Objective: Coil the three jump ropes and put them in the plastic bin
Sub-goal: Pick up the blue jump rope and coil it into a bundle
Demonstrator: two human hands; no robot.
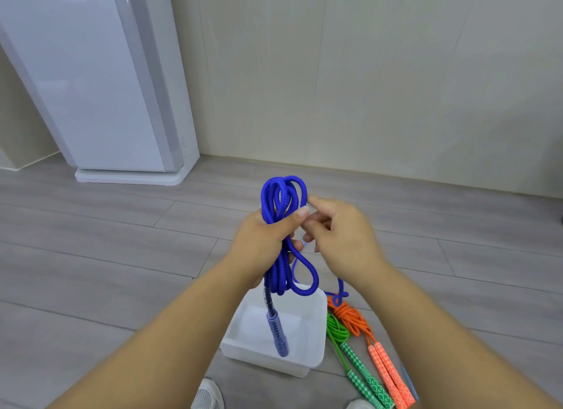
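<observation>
Here the left hand [262, 244] grips the blue jump rope [281, 195] as a bundle of loops above the floor [91, 241]. One handle [275, 329] hangs over the open plastic bin [249, 332], and the right hand [341, 235], fingers curled, touches the top loop's edge; whether it pinches a strand cannot be told. The green jump rope [338, 329] and orange jump rope [350, 314] lie coiled just beside the bin's right edge, while floorboards run wide to the left and ahead to the wall [365, 73], where a white appliance [106, 73] stands.
</observation>
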